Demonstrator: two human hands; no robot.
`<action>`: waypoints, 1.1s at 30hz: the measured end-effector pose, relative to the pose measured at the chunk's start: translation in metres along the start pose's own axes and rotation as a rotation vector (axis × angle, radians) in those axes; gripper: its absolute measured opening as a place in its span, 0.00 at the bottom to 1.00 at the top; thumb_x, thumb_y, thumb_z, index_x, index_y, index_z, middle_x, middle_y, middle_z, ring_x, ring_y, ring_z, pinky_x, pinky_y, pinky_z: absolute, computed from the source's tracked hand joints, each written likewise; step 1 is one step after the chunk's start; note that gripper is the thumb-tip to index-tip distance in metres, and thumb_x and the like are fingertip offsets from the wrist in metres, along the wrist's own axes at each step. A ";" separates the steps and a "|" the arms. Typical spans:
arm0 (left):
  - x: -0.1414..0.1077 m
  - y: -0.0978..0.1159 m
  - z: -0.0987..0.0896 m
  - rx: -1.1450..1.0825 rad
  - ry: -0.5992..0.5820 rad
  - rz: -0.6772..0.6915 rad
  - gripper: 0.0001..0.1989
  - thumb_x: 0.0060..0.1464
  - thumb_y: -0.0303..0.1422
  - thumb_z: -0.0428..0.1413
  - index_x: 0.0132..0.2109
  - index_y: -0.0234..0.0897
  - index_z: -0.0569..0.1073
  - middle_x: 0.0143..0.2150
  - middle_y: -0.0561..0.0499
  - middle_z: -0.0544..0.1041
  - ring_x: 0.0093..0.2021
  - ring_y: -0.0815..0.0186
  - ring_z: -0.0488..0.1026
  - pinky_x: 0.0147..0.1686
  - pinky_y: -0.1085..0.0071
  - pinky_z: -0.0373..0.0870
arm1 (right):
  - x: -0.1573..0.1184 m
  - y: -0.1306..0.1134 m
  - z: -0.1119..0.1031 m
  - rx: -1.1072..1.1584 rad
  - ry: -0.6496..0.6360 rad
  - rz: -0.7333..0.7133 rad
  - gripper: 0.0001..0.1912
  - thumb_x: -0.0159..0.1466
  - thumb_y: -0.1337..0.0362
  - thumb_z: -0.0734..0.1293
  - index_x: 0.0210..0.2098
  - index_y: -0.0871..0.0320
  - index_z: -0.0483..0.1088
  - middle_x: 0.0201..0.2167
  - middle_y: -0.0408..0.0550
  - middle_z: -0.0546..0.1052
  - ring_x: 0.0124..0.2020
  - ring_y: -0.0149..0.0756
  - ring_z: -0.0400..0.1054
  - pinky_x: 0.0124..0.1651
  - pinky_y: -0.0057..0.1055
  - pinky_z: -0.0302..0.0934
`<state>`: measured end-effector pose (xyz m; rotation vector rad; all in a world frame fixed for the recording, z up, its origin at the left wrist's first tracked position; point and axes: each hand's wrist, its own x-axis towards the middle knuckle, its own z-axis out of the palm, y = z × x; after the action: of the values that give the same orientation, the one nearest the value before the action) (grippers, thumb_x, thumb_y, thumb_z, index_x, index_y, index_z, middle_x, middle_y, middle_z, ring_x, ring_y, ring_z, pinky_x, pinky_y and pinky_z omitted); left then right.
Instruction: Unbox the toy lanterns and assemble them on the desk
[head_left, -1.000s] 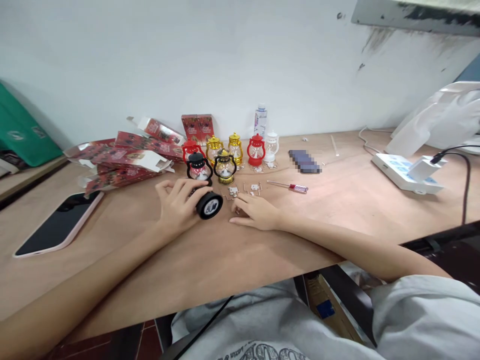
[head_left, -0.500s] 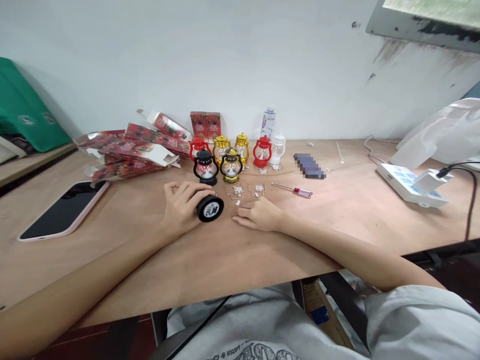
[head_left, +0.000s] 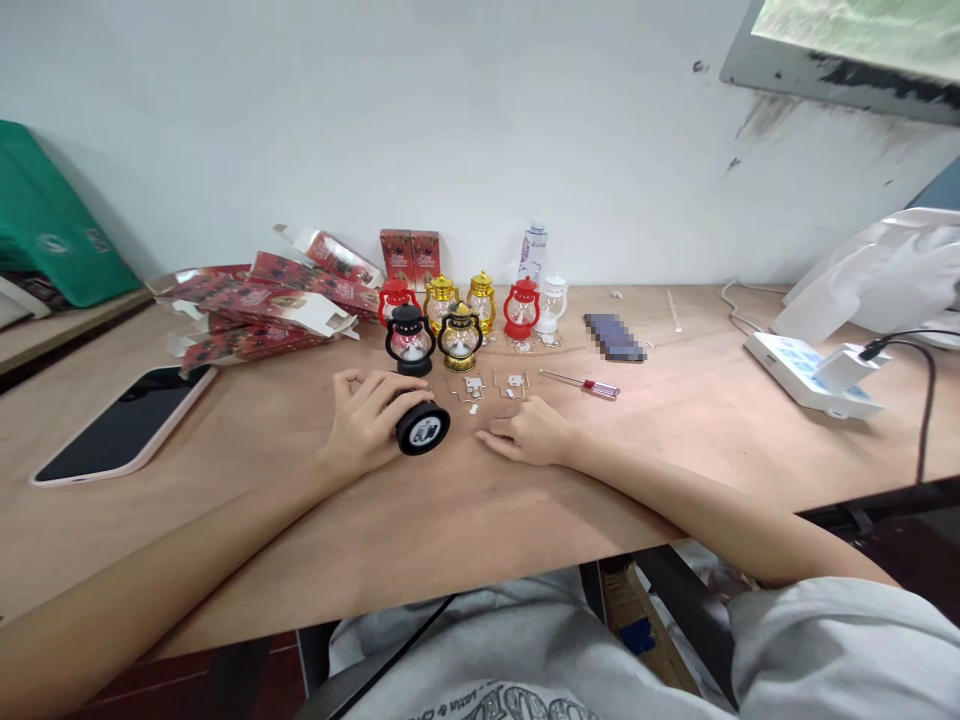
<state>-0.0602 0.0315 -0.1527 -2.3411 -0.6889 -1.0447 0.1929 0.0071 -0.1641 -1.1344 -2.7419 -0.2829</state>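
Observation:
My left hand [head_left: 367,415] is wrapped round a black lantern [head_left: 422,428], tipped so that its round base with a pale centre faces me. To its right, my right hand [head_left: 529,432] rests on the table with curled fingers; what they hold, if anything, is too small to make out. Several small lanterns stand upright behind: a black one [head_left: 410,340], a black and gold one [head_left: 460,338], a red one [head_left: 521,309] and a white one [head_left: 552,305] among them. Wire pieces with small pale parts [head_left: 474,385] lie between the hands and lanterns, beside a red-handled screwdriver [head_left: 600,389].
Crumpled red boxes [head_left: 262,305] pile up at the back left, near a large phone [head_left: 124,425]. A bottle [head_left: 532,252] stands by the wall. At right lie a dark pixelated object [head_left: 615,337] and a power strip [head_left: 810,376] with cables.
My right hand has moved slightly right, away from the lantern in my left hand. That lantern has tilted a little. The whole view has shifted slightly.

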 end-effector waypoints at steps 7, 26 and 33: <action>0.000 -0.001 -0.001 0.005 0.010 0.040 0.07 0.58 0.30 0.51 0.45 0.40 0.69 0.42 0.48 0.80 0.38 0.63 0.75 0.40 0.61 0.52 | -0.005 0.001 0.001 -0.053 0.035 -0.026 0.26 0.69 0.57 0.53 0.26 0.61 0.75 0.19 0.49 0.75 0.18 0.29 0.59 0.25 0.31 0.36; 0.163 0.004 0.027 0.140 -0.188 0.200 0.13 0.60 0.25 0.44 0.45 0.34 0.71 0.42 0.43 0.74 0.42 0.56 0.72 0.45 0.52 0.56 | -0.005 0.021 0.004 0.030 0.176 -0.003 0.29 0.71 0.58 0.48 0.24 0.60 0.71 0.17 0.47 0.71 0.19 0.29 0.57 0.27 0.30 0.42; 0.225 0.004 0.114 0.073 -0.385 0.564 0.10 0.50 0.20 0.52 0.29 0.37 0.75 0.36 0.46 0.76 0.44 0.57 0.71 0.51 0.52 0.50 | 0.038 0.055 0.004 0.016 0.266 0.077 0.23 0.70 0.62 0.51 0.30 0.61 0.72 0.27 0.49 0.75 0.26 0.31 0.63 0.32 0.29 0.49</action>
<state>0.1336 0.1531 -0.0465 -2.4732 -0.1570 -0.3225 0.2053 0.0723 -0.1530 -1.1074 -2.4603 -0.3722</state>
